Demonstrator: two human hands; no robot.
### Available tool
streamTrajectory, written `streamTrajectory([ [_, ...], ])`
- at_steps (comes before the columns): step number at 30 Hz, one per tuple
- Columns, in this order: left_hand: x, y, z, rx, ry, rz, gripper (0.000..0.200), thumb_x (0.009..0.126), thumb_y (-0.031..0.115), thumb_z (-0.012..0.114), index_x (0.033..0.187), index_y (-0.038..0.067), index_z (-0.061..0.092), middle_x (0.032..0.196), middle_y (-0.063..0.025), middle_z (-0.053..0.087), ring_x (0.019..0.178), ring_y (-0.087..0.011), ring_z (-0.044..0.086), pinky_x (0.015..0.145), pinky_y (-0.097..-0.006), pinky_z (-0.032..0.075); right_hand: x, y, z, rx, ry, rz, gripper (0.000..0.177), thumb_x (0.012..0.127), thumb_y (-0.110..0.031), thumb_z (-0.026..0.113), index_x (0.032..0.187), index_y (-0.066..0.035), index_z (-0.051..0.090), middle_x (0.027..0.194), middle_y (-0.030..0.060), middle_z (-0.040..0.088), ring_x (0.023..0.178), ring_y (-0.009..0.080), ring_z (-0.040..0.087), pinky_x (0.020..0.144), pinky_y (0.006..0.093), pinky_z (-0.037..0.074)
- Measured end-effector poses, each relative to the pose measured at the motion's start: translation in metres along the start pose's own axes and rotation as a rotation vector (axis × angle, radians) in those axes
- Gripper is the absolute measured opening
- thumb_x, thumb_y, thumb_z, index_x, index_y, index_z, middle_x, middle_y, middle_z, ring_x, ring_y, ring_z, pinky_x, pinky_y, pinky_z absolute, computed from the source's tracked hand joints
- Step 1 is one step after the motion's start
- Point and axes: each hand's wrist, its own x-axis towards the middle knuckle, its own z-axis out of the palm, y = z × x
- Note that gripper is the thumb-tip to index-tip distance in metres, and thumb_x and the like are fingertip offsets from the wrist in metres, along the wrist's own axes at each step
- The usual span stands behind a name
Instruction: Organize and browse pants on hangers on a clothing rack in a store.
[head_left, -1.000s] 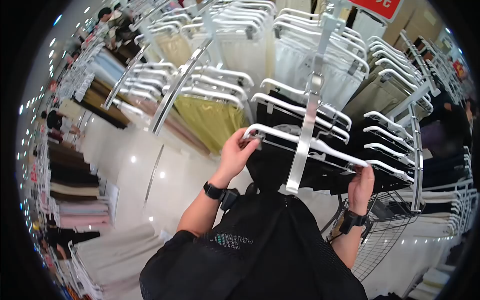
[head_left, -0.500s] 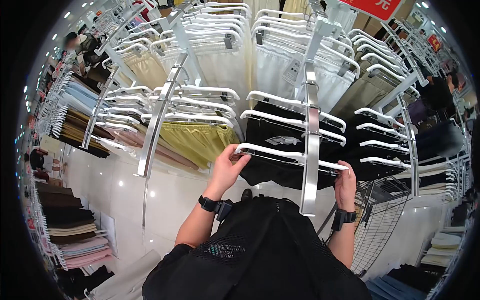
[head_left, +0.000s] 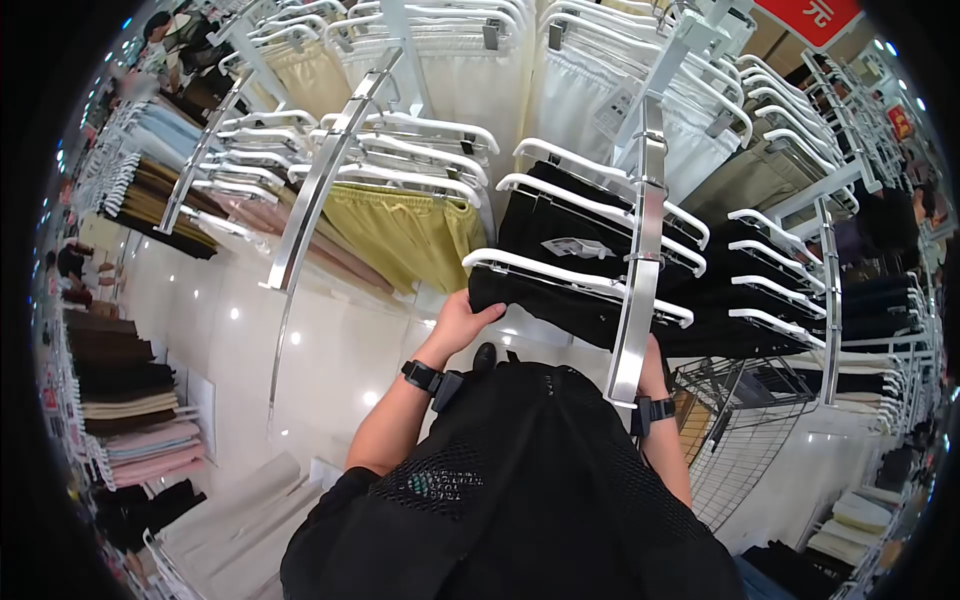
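Note:
Black trousers (head_left: 545,304) hang from a white hanger (head_left: 540,268) at the front of a metal display arm (head_left: 636,320). My left hand (head_left: 463,324) grips their left edge, thumb in front and fingers behind the cloth. On the other side, my right hand (head_left: 652,368) is at the right part of the same trousers, its fingers hidden by the cloth and the metal arm. Just behind hang more black trousers (head_left: 570,225) with a pale label (head_left: 578,246). Yellow-green trousers (head_left: 410,225) hang to the left of them.
White trousers (head_left: 585,100) hang higher at the back. A wire shopping cart (head_left: 750,440) stands at my right. More black garments (head_left: 700,300) hang on the right. At lower left are folded stacks (head_left: 150,440) and a beige garment (head_left: 235,515). A person (head_left: 190,45) stands at far upper left.
My hands have left the hanger's ends and moved down onto the black trousers. My right hand has shifted left, partly behind the metal arm. The view has tilted and shifted slightly.

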Motion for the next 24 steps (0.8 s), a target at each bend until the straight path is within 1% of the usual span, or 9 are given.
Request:
streamTrajectory([
  [2, -0.008, -0.018, 0.007, -0.029, 0.051, -0.046, 0.026, 0.098, 0.018, 0.078, 0.114, -0.002, 0.074, 0.097, -0.0022, 0.076, 0.087, -0.0091, 0.067, 0.078, -0.0289, 0.055, -0.001, -0.009, 0.014, -0.226, -0.106, -0.082, 0.022, 0.096, -0.02, 0.08, 0.084, -0.011, 0.063, 0.073, -0.0066, 0.057, 0.063, 0.0056, 0.052, 0.057, 0.0278, 0.044],
  [6, -0.037, -0.023, 0.019, -0.114, 0.129, -0.139, 0.03, 0.099, 0.022, 0.077, 0.112, -0.005, 0.075, 0.099, -0.0052, 0.077, 0.087, -0.0103, 0.069, 0.079, -0.0296, 0.056, 0.028, 0.044, 0.005, -0.364, -0.205, 0.023, 0.033, 0.097, -0.031, 0.081, 0.078, -0.013, 0.061, 0.071, -0.007, 0.054, 0.065, 0.0048, 0.051, 0.057, 0.028, 0.042],
  [7, -0.043, -0.031, 0.019, -0.11, 0.133, -0.155, 0.03, 0.099, 0.022, 0.077, 0.112, -0.005, 0.075, 0.099, -0.0052, 0.077, 0.087, -0.0103, 0.069, 0.079, -0.0296, 0.056, 0.032, 0.046, 0.0, -0.433, -0.278, 0.125, 0.032, 0.098, -0.024, 0.074, 0.112, 0.005, 0.074, 0.099, 0.0139, 0.079, 0.093, 0.0171, 0.073, 0.083, 0.0353, 0.056],
  [9, -0.049, -0.044, 0.02, -0.05, 0.162, -0.164, 0.03, 0.099, 0.023, 0.076, 0.112, -0.005, 0.075, 0.097, -0.0054, 0.077, 0.087, -0.0111, 0.069, 0.079, -0.0299, 0.056, 0.033, 0.061, -0.005, -0.446, -0.304, -0.125, 0.033, 0.099, -0.025, 0.074, 0.113, 0.004, 0.074, 0.101, 0.0138, 0.079, 0.094, 0.0239, 0.074, 0.086, 0.037, 0.056],
  [10, -0.055, -0.045, 0.021, -0.042, 0.187, -0.18, 0.031, 0.1, 0.024, 0.075, 0.111, -0.005, 0.075, 0.096, -0.0056, 0.077, 0.086, -0.0112, 0.069, 0.078, -0.0297, 0.056, 0.035, 0.064, -0.01, -0.637, -0.347, -0.174, 0.037, 0.099, -0.028, 0.074, 0.12, 0.002, 0.072, 0.112, 0.0143, 0.078, 0.102, 0.0264, 0.073, 0.093, 0.0371, 0.055],
  [11, -0.063, -0.046, 0.025, -0.033, 0.191, -0.184, 0.031, 0.1, 0.024, 0.075, 0.111, -0.005, 0.075, 0.096, -0.0056, 0.077, 0.086, -0.0112, 0.069, 0.078, -0.0297, 0.056, 0.032, 0.074, -0.008, -0.444, -0.342, -0.09, 0.04, 0.1, -0.028, 0.074, 0.127, 0.001, 0.069, 0.122, 0.0151, 0.075, 0.112, 0.0277, 0.069, 0.098, 0.0372, 0.052],
  [14, -0.09, -0.052, 0.033, 0.027, 0.321, -0.166, 0.03, 0.101, 0.024, 0.074, 0.11, -0.005, 0.075, 0.096, -0.006, 0.078, 0.086, -0.0112, 0.069, 0.078, -0.029, 0.055, 0.022, 0.058, -0.008, -0.475, -0.399, -0.035, 0.041, 0.101, -0.028, 0.073, 0.131, 0.0, 0.067, 0.128, 0.0157, 0.072, 0.118, 0.028, 0.067, 0.102, 0.0372, 0.05],
  [20, -0.134, -0.069, 0.045, 0.211, 0.614, -0.117, 0.031, 0.099, 0.016, 0.073, 0.122, -0.004, 0.07, 0.102, -0.0077, 0.076, 0.094, -0.0138, 0.07, 0.083, -0.0302, 0.055, 0.013, 0.065, -0.01, -0.421, -0.488, -0.275, 0.03, 0.099, -0.016, 0.074, 0.124, -0.002, 0.068, 0.115, 0.0124, 0.072, 0.106, 0.025, 0.066, 0.097, 0.0367, 0.052],
  [24, -0.172, -0.094, 0.064, 0.243, 0.713, -0.181, 0.039, 0.098, 0.015, 0.075, 0.131, -0.002, 0.065, 0.102, -0.0074, 0.073, 0.094, -0.0158, 0.069, 0.087, -0.0307, 0.055, 0.012, 0.078, -0.021, -0.326, -0.538, -0.189, 0.036, 0.098, -0.014, 0.075, 0.131, -0.002, 0.065, 0.121, 0.0114, 0.071, 0.112, 0.0224, 0.065, 0.099, 0.0366, 0.051],
])
